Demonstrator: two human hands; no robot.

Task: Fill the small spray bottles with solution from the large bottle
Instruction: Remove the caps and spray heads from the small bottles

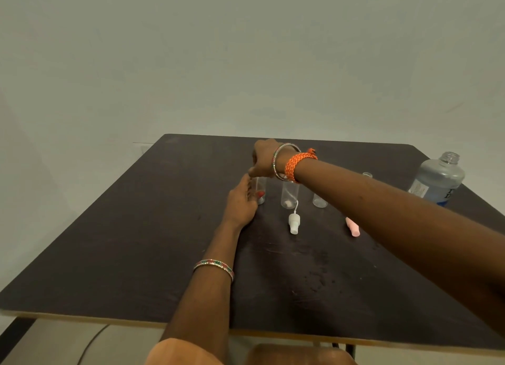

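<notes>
Dark table (109,255) against pale wall (191,50)

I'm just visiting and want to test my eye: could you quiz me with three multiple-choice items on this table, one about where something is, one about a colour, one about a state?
1. Where does the large bottle stand?
A. far right of the table
B. near left corner
C. on the floor

2. What colour is the spray cap lying nearest the right forearm?
A. blue
B. pink
C. black

3. The large bottle's neck is
A. capped
C. taped
B. open

Answers:
1 A, it stands near the table's right edge.
2 B, it is pale pink.
3 B, the bare threaded mouth shows no cap.
</notes>
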